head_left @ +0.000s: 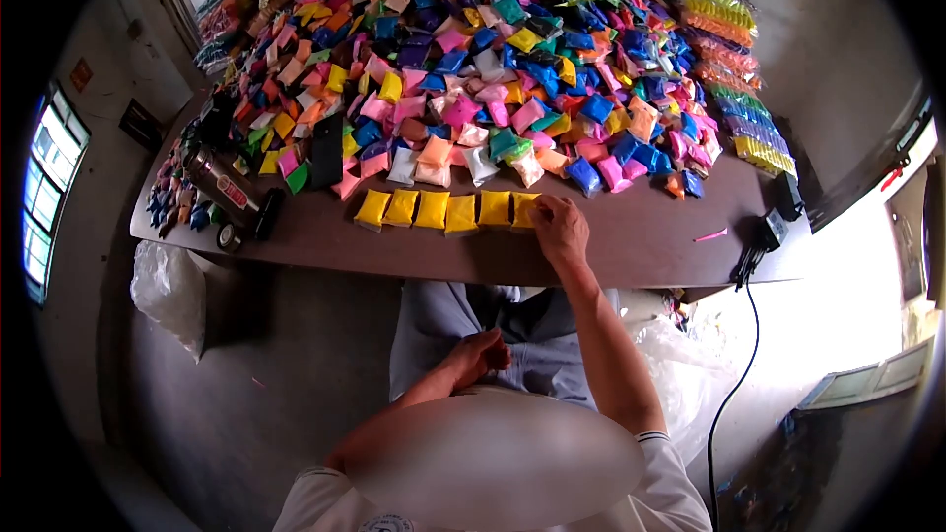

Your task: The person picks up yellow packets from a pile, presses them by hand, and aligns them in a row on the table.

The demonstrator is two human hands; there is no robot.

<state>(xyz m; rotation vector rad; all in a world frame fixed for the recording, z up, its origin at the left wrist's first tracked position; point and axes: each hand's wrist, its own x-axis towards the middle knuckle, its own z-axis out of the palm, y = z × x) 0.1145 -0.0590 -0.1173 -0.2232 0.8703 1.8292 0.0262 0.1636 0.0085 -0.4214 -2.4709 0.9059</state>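
Note:
Along the front of the brown table, several yellow packets (432, 210) lie side by side in a row. My right hand (562, 227) is at the right end of this row, its fingers closed on the edge of the last yellow packet (521, 210) and partly covering it. Below the table edge, my left hand (480, 357) rests over my lap with its fingers curled in. Whatever it may hold is hidden.
A large heap of coloured packets (463, 108) covers the back of the table (414, 254). Strips of packets (754, 128) stack at right. A flask (222, 187) and black phone-like slab (326, 151) sit left. A black cable (757, 335) hangs right; plastic bags (169, 291) stand below.

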